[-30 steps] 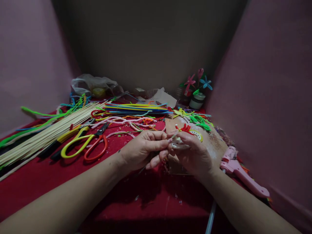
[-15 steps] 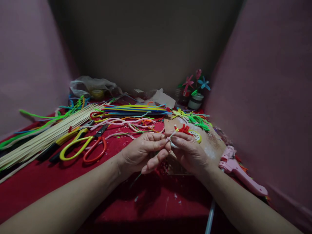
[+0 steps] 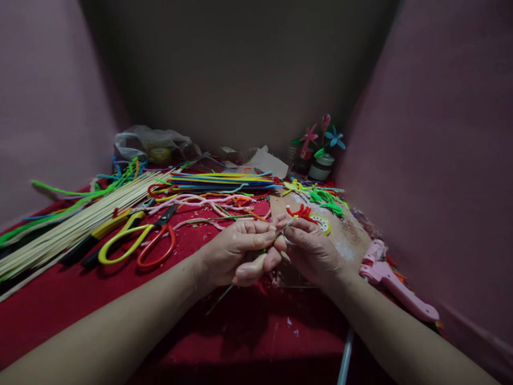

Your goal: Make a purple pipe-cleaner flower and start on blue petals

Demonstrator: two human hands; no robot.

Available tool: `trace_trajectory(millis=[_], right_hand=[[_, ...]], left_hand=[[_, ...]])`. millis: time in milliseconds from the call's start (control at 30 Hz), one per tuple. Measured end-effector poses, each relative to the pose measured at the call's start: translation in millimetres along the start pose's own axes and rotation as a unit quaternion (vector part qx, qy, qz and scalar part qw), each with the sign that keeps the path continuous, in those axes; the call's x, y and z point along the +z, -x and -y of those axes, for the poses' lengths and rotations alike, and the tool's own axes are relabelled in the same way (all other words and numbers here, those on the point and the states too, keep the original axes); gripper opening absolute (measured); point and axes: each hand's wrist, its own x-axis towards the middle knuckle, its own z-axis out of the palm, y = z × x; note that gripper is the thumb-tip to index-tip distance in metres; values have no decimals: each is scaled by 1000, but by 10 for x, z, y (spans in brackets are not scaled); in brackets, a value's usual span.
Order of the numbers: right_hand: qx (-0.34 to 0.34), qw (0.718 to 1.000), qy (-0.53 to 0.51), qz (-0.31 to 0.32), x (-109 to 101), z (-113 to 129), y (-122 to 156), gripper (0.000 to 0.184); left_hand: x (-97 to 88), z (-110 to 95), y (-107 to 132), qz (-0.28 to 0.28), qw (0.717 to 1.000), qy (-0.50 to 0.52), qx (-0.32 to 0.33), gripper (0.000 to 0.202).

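Observation:
My left hand point(image 3: 236, 248) and my right hand point(image 3: 315, 251) meet over the red cloth point(image 3: 120, 299), fingertips pinched together on a thin green stick point(image 3: 224, 293) that slants down to the left out of my left fist. A small pale piece is pinched at its upper end between both thumbs. Just behind the hands a cardboard sheet point(image 3: 348, 235) carries a red pipe-cleaner piece point(image 3: 300, 212) and a yellow-green tape roll point(image 3: 323, 223).
Yellow scissors point(image 3: 120, 240) and red scissors point(image 3: 158, 243) lie left, beside a bundle of wooden skewers point(image 3: 72, 224) and loose coloured pipe cleaners point(image 3: 220, 182). A pink glue gun point(image 3: 395, 286) lies right. Pipe-cleaner flowers in a jar point(image 3: 323, 155) stand at the back.
The hands have drawn closer together. The green stick now sticks out further below my left hand. The clear tape ring seen at my right fingers a second ago is no longer visible.

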Motion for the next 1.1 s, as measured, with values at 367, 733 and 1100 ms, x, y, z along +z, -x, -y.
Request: trace_trajectory(millis=[367,733,1100], right_hand=[[-51,986,73,-141,28,-32,-15,3],[-27,993,40,-112,45,-59,6,4],[28,998,1,-50,43,-13,-2,17]], left_hand=[[131,80,-46,-279,873,-363,168,10],[142,30,-28,-256,913,-298,111,17],[66,40,-31,-122,980,-147,55,23]])
